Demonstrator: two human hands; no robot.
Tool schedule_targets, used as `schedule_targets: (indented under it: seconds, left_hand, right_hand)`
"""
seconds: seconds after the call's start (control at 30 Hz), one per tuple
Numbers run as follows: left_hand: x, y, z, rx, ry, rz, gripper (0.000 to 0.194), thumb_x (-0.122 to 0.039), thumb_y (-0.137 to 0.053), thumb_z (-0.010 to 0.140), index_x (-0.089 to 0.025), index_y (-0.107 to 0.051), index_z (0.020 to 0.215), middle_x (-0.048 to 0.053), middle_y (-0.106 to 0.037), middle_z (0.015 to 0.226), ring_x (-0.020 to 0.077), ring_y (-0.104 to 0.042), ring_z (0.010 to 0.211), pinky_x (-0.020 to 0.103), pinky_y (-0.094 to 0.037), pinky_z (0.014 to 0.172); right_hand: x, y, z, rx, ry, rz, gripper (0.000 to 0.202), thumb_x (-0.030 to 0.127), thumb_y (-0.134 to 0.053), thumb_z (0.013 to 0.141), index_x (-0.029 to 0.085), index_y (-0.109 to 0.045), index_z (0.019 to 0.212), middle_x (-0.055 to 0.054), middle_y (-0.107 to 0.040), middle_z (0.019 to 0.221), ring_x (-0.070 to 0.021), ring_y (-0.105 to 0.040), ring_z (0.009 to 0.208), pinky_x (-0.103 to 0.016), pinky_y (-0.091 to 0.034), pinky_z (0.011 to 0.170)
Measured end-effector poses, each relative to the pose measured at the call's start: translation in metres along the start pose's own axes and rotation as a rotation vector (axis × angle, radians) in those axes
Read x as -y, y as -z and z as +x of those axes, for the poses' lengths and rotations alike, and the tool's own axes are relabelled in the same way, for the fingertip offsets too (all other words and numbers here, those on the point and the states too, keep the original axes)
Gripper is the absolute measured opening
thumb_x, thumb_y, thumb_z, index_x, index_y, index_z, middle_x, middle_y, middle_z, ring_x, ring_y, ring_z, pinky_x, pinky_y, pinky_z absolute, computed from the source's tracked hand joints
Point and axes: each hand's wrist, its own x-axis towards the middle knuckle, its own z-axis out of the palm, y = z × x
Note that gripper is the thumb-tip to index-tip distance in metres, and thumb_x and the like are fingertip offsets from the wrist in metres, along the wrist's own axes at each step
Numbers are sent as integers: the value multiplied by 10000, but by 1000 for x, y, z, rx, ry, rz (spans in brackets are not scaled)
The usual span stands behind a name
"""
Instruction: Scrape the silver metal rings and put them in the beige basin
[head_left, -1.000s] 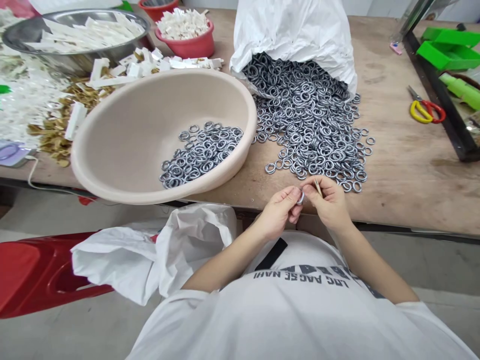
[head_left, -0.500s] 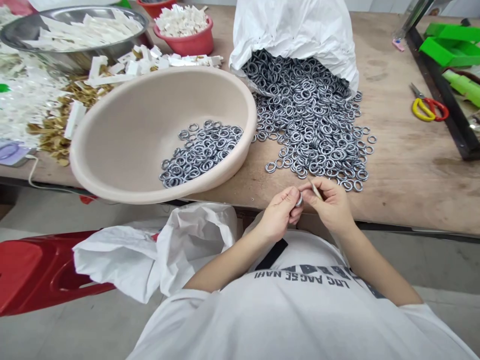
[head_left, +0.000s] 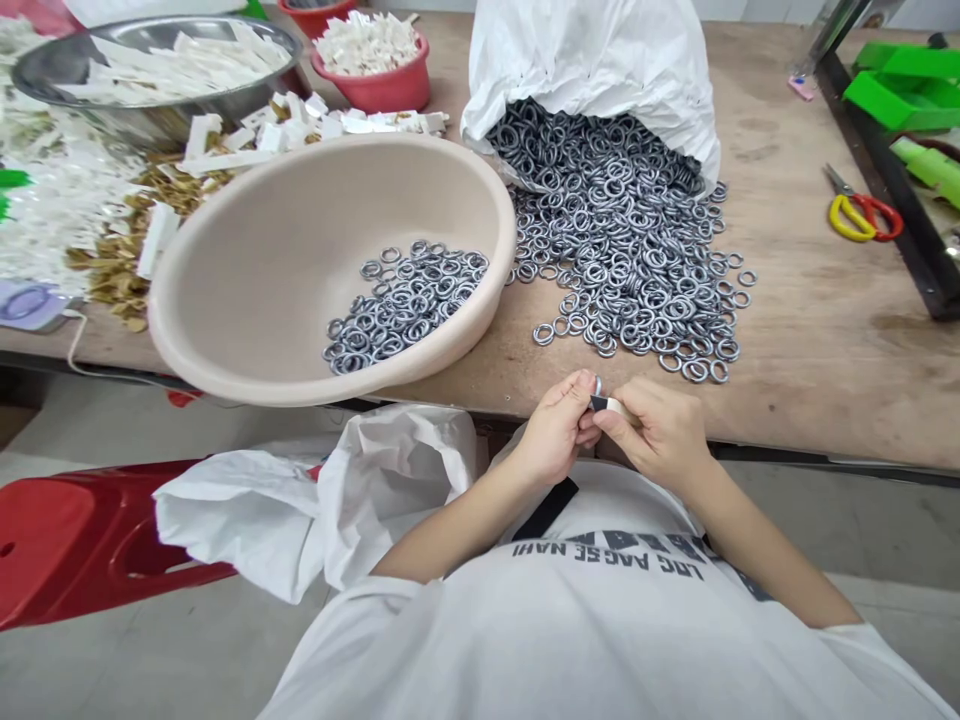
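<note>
Close in front of my body, both hands meet at the table's front edge. My left hand (head_left: 556, 428) is closed, pinching a grey metal ring (head_left: 598, 385) between thumb and finger. Gripped in my right hand (head_left: 664, 428) is a small flat strip (head_left: 600, 403), dark at the end beside the ring and pale nearer the fingers; its exact kind I cannot make out. Just beyond the hands spreads a heap of loose metal rings (head_left: 630, 260), spilling from a white sack (head_left: 592, 60). More rings lie inside a large beige basin (head_left: 247, 270) to the left.
Scissors (head_left: 862, 215) with yellow and red handles lie at right, near green bins (head_left: 900, 95) and a dark metal frame (head_left: 892, 190). A steel bowl (head_left: 150, 120) and a red tub (head_left: 382, 85) hold white pieces. Below the table are a red stool (head_left: 75, 540) and a white bag (head_left: 390, 480).
My right hand has turned and shifted slightly down, so the strip now shows its flat side against the ring. The left hand keeps its pinch, and the ring stands higher above the fingers.
</note>
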Motion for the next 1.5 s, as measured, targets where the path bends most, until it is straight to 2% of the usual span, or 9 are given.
schedule_targets:
  seconds: [0.2, 0.4, 0.53, 0.67, 0.83, 0.97, 1.17, 1.3, 1.5]
  left_hand:
    - [0, 6, -1, 49, 34, 40, 413, -549, -621, 866, -200, -423, 768, -113, -247, 505, 34, -174, 400, 171, -201, 422]
    - [-5, 14, -10, 259, 36, 188, 448, -559, -587, 884, -176, -461, 688, -64, -384, 513, 54, -329, 424, 202, -322, 464]
    - [-26, 38, 2, 59, -163, 443, 363, -511, -586, 896, -160, -645, 963, 48, -682, 785, 119, -591, 602, 247, -466, 618]
    - [-54, 65, 26, -290, -497, 1059, 357, -414, -467, 971, -194, -660, 1177, 73, -699, 1004, 171, -632, 846, 306, -475, 848]
    - [-62, 78, 50, -360, -478, 1647, 332, -353, -483, 965, -162, -635, 1190, 142, -634, 1132, 277, -591, 1075, 398, -435, 958]
    - [-56, 78, 60, -344, -467, 1786, 276, -297, -443, 974, -171, -644, 1116, 138, -608, 1078, 276, -587, 1025, 390, -439, 911]
    - [-55, 60, 49, -300, -536, 1487, 285, -370, -433, 983, -177, -611, 871, 79, -592, 888, 210, -555, 873, 322, -413, 803]
    - [-43, 35, 25, 33, -284, 833, 370, -501, -492, 944, -173, -557, 785, -20, -451, 660, 110, -413, 606, 234, -340, 585]
    - [-17, 16, 9, 127, -64, 334, 435, -602, -572, 873, -167, -581, 853, -69, -303, 593, 61, -232, 473, 205, -203, 435]
  right_hand:
    - [-4, -2, 1, 52, -26, 85, 389, 440, -508, 984, 202, -478, 678, 18, -498, 635, -116, -446, 598, -287, -275, 592]
    - [-38, -6, 9, -109, -364, 184, 432, 506, -460, 993, 215, -500, 677, 33, -442, 588, -129, -423, 580, -288, -276, 576]
    - [-42, -15, 9, -99, -345, 245, 429, 505, -473, 988, 211, -500, 677, 35, -427, 593, -129, -420, 591, -289, -274, 583]
    - [-39, -22, 8, -87, -331, 217, 432, 504, -491, 980, 209, -476, 664, 44, -387, 570, -124, -406, 572, -291, -251, 579]
    - [-39, -23, 7, -89, -307, 181, 427, 492, -498, 977, 206, -478, 660, 43, -388, 574, -122, -403, 572, -291, -240, 579]
    - [-39, -23, 7, -87, -290, 150, 425, 494, -514, 968, 206, -483, 656, 44, -396, 566, -121, -401, 563, -290, -241, 577]
    - [-37, -22, 11, -103, -337, 253, 353, 496, -515, 966, 211, -602, 777, 26, -510, 631, -144, -482, 624, -286, -327, 607]
    - [-27, -20, 18, -138, -323, 563, 398, 491, -652, 888, 244, -624, 1198, -45, -684, 1039, -195, -615, 890, -321, -473, 781]
    - [-16, -23, 25, -7, -364, 977, 347, 500, -793, 752, 229, -686, 940, 10, -650, 787, -144, -589, 699, -282, -508, 668]
